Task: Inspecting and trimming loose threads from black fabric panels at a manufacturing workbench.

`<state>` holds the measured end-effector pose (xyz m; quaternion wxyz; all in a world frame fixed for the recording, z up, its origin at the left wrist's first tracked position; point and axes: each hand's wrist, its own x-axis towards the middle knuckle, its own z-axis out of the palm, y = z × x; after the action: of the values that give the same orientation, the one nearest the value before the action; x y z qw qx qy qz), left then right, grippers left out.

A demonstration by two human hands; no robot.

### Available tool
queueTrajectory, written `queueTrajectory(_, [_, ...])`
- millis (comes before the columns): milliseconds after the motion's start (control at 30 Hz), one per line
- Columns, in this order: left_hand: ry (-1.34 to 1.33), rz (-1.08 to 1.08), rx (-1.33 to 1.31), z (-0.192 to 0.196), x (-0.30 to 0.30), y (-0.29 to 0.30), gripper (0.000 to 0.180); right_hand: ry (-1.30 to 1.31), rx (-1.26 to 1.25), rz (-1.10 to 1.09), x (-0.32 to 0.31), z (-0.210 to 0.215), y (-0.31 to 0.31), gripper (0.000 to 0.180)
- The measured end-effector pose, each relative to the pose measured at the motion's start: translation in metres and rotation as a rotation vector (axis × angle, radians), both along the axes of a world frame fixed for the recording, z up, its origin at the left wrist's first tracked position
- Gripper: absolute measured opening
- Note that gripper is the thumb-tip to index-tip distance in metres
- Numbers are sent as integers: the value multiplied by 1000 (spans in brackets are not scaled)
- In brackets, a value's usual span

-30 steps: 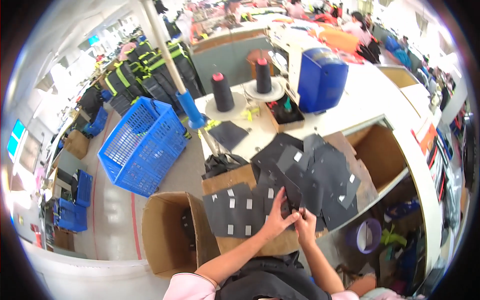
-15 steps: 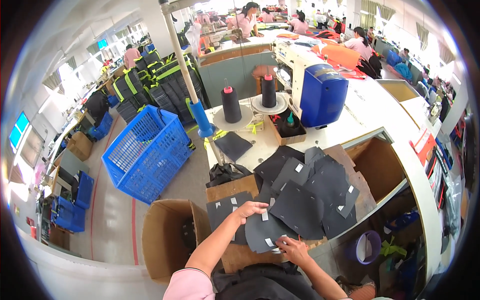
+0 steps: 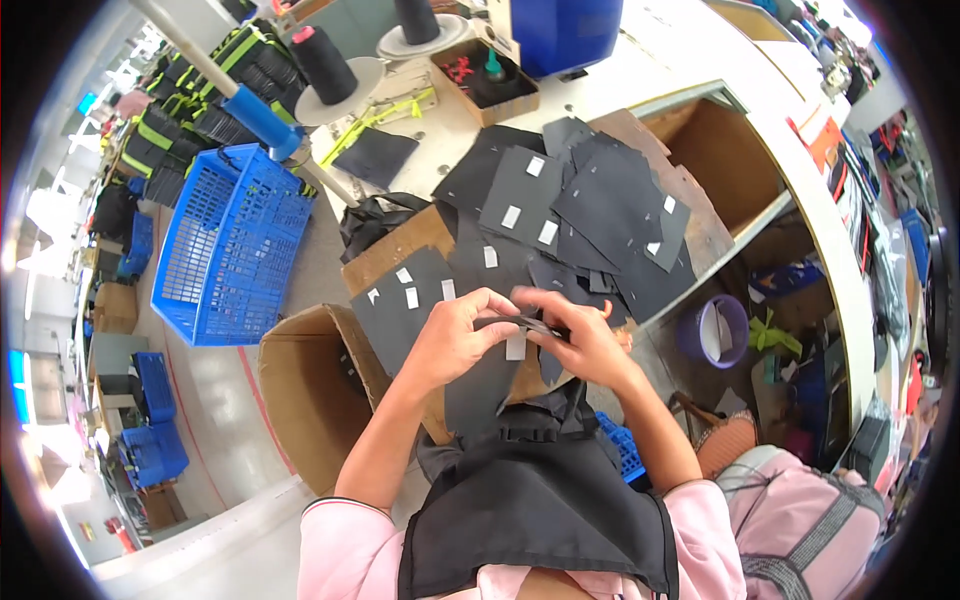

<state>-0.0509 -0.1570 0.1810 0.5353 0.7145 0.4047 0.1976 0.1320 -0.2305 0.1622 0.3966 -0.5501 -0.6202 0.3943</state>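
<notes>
While both hands were working at a panel lying flat half a second ago, they now meet close together in front of the apron (image 3: 540,490), and the dark material (image 3: 500,323) is up between them, seen nearly edge-on. That suggests the work has passed from positioning on the surface (image 3: 437,150) to close handling with both hands. The left hand (image 3: 452,338) pinches the material between thumb and forefinger; the right hand (image 3: 588,340) is partly blurred, its fingers bent and apparently pinching the right end, and I cannot tell whether a tool sits in it. On the pile, a black panel with three white tabs (image 3: 525,195) now lies uncovered, where another panel overlapped it before. To the left, a tabbed panel (image 3: 385,315) rests near the open cardboard box (image 3: 300,390).
</notes>
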Motion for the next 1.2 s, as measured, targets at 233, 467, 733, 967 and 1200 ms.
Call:
queueTrajectory(233, [-88,-69,-395,-12,-12,-21,19,139,-69,-12,-8,-16,-21,14])
queueTrajectory(467, [205,270,-29,-72,-36,-11,18,211,-327,-441,-11,-94,-15,20])
queueTrajectory(733, [122,316,-126,-48,-64,-4,15,-29,-190,-352,-28,-138,-46,36])
queueTrajectory(967, [42,287,-181,-33,-76,-2,16,5,-337,-139,-37,-147,-54,33])
queueTrajectory(1200, [93,246,-104,5,-90,-2,17,-490,-200,-370,-14,-158,-34,75])
